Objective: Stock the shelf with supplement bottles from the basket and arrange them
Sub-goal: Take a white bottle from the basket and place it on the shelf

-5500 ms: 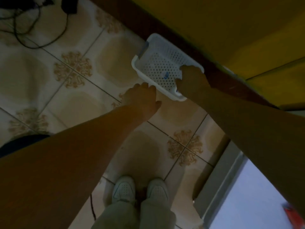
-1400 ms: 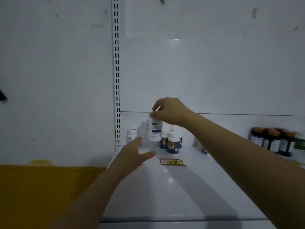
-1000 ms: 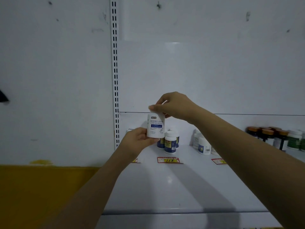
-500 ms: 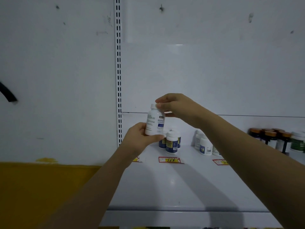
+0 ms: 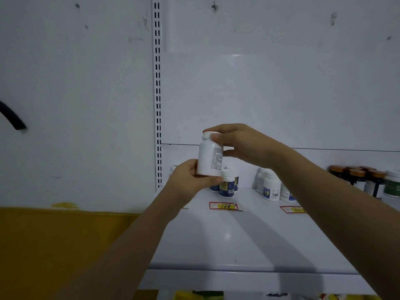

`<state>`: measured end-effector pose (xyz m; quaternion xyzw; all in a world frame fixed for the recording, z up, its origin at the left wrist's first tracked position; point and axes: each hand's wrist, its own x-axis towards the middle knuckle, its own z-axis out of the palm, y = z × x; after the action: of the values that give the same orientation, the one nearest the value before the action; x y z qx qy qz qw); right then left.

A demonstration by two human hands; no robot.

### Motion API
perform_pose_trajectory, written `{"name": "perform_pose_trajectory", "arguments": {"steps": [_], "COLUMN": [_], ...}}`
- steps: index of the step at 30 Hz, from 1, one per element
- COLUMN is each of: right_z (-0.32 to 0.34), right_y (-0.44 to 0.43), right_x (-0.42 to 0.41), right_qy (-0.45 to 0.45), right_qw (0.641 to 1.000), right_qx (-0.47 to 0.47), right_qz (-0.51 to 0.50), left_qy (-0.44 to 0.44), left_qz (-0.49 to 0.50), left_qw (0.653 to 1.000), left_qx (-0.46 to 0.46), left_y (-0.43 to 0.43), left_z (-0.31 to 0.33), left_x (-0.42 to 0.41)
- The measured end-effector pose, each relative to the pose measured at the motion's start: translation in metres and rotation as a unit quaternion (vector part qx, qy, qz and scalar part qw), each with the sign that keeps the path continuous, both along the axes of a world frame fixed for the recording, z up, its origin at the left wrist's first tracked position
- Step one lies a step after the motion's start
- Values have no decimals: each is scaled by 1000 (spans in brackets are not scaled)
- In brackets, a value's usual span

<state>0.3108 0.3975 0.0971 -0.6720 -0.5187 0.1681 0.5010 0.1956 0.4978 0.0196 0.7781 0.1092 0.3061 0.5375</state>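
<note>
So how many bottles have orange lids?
4 orange-lidded bottles show, bunched at the right end of the shelf: leftmost, front middle, back, rightmost. More may hide behind them.

The white bottle (image 5: 209, 156) is turned about its axis since 0.5 s ago: the blue label patch no longer faces the camera, and the fine-print side shows. The left hand (image 5: 190, 180), open and free 1.4 s ago, now grips its base.

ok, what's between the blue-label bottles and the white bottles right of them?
Nothing: bare shelf separates the blue-label bottles from the white bottles, in the head view.
</note>
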Motion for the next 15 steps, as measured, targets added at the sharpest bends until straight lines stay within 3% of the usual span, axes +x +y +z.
{"name": "perform_pose_trajectory", "arguments": {"steps": [3,6,10,15], "right_z": [-2,-1,-2,-7], "right_y": [3,4,-2,1], "right_x": [-5,-5,1,0], "right_qy": [-49,-76,-23,13], "right_qw": [997,995,999,1000], "right_qx": [6,16,30,25], "right_qz": [-55,-70,-8,-1], "left_qy": [-20,-11,-6,-18], "left_qz": [47,11,-67,22], "left_qw": [999,1000,997,1000], "left_qx": [5,-20,-28,-9], "left_y": [-3,-3,2,-1], "left_z": [-3,-4,-3,-2], "left_x": [4,3,-3,2]}}
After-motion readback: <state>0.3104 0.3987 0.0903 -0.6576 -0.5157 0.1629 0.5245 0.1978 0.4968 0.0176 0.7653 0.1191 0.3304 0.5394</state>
